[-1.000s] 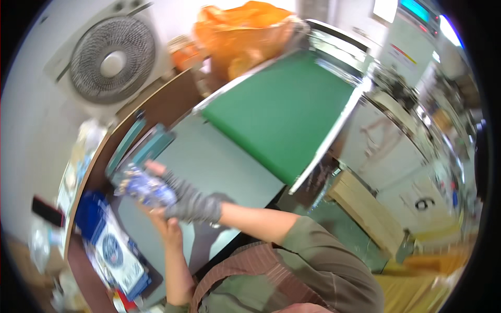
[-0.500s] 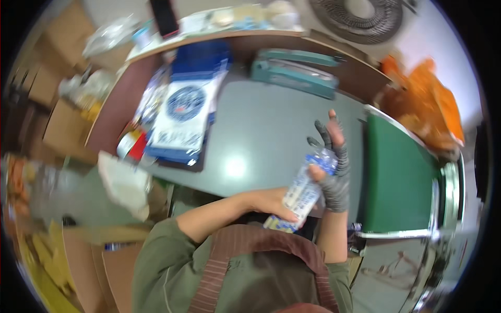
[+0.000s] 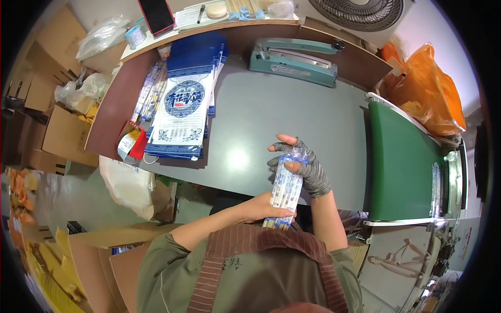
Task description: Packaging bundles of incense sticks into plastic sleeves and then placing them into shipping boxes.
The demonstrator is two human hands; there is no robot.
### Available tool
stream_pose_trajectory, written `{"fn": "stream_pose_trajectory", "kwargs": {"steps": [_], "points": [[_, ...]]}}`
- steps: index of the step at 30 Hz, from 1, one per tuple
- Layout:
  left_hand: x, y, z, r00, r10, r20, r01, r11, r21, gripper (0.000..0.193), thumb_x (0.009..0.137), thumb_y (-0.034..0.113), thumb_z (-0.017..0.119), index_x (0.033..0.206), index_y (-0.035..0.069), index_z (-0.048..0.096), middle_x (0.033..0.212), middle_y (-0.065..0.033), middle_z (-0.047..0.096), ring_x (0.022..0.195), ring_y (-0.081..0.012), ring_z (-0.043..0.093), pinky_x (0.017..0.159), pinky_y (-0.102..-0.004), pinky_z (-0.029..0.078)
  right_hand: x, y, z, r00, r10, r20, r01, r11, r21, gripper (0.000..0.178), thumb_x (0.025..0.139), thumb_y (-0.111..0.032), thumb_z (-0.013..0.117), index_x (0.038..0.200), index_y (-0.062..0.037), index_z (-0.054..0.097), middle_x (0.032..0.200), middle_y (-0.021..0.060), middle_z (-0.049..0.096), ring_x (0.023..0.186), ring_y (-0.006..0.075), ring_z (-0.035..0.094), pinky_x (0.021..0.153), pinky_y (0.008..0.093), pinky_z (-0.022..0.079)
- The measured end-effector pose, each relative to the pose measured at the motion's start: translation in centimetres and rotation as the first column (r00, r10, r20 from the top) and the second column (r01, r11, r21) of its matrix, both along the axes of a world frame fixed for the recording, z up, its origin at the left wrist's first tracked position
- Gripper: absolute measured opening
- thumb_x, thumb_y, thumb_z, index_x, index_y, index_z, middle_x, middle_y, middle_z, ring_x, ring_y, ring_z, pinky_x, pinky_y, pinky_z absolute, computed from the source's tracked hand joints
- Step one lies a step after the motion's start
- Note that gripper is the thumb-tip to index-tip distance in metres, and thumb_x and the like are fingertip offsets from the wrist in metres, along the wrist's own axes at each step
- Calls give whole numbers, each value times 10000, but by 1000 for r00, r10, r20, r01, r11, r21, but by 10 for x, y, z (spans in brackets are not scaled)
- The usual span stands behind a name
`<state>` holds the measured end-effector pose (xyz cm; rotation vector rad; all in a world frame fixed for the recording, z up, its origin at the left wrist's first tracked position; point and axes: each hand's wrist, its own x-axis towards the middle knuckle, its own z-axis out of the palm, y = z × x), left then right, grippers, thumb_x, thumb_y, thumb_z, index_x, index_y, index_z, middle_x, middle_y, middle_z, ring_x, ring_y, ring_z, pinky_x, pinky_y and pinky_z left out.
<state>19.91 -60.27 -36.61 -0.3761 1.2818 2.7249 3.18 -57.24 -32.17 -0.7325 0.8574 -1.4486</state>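
Observation:
My left hand (image 3: 259,206) is bare and wraps around the lower end of a bundle of wrapped chopsticks (image 3: 286,189), close to my apron. The wrappers are clear with blue and white print, and tan stick ends show at the bottom. A grey striped fingerless glove covers my right hand (image 3: 308,169), which steadies the upper end, thumb across the front and fingers behind, partly spread. The bundle stands slightly tilted over the desk's near edge. A stack of blue and white printed bags (image 3: 182,117) lies on the left of the desk, beside more wrapped chopsticks (image 3: 151,96).
A teal bar heat sealer (image 3: 295,62) stands at the back of the grey desk (image 3: 240,125). To the right are a green board (image 3: 399,167) and an orange bag (image 3: 430,88). A red and white packet (image 3: 133,142) sits front left, and a phone (image 3: 156,15) rests on the shelf.
My right hand has moved left and down, its fingers curling from upright toward the bundle. The bundle has shifted left and become more upright; my left hand still holds its lower end.

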Motion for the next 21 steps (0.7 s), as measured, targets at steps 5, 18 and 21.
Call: {"fn": "stream_pose_trajectory", "kwargs": {"steps": [5,18,21], "points": [[1,6,6,999,45,-16,-46,998,-46,438,826,150,691,1185,2,488,1001,-88,608,960,-194,609,852,-334,510,3,7,6,996,-80,39,78,996,53,548,692,-169,721,1184,-25,528,1055,158,592,825,243,642,706,373,568],[158,-159,63,562,720,-407,-172,-380,-909,150,787,51,637,930,11,618,900,-102,578,852,-242,547,738,-335,437,1,3,-11,987,-160,13,154,968,196,199,743,-142,716,882,-41,615,747,78,612,645,180,618,585,307,538],[164,-166,94,573,661,-484,-276,-401,-874,234,771,-17,592,1002,11,613,983,-117,605,909,-268,568,790,-351,453,8,-5,-5,990,-143,0,139,963,232,221,721,-147,719,869,-40,594,760,80,608,649,169,600,583,284,511]]}}
